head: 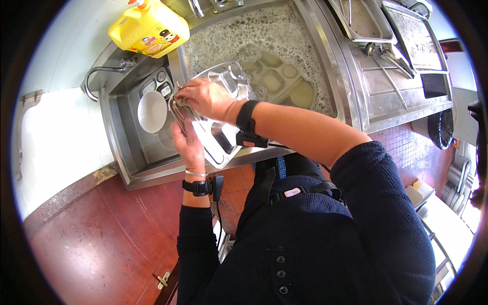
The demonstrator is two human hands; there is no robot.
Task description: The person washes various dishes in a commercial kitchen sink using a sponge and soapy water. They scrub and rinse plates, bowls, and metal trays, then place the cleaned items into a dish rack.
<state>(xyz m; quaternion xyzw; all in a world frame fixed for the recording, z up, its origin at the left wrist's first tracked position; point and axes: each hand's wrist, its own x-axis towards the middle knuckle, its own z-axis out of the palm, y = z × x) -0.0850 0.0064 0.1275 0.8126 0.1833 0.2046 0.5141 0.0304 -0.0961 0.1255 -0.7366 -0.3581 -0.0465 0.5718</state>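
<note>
My left hand [188, 145] grips the near-left edge of a shiny metal compartment tray [213, 143], tilted over the divider between two sinks. My right hand [207, 97] presses a greyish cloth [182, 100] on the tray's upper left edge. Just behind it, another metal compartment tray [225, 76] leans out of the foamy water. More compartment trays [272, 78] lie under cloudy water in the large sink [320, 57]. A white bowl [152, 111] and a metal compartment tray [156, 82] are in the small sink [126, 129] at left.
A yellow detergent jug [156, 30] stands behind the sinks. Curved faucet [91, 82] at left, another spout [196, 8] at the back. On the right drainboard [381, 103] lie a ladle [389, 80], tongs [398, 63] and rectangular metal pans [417, 38]. A black-lined bin [441, 129] stands below.
</note>
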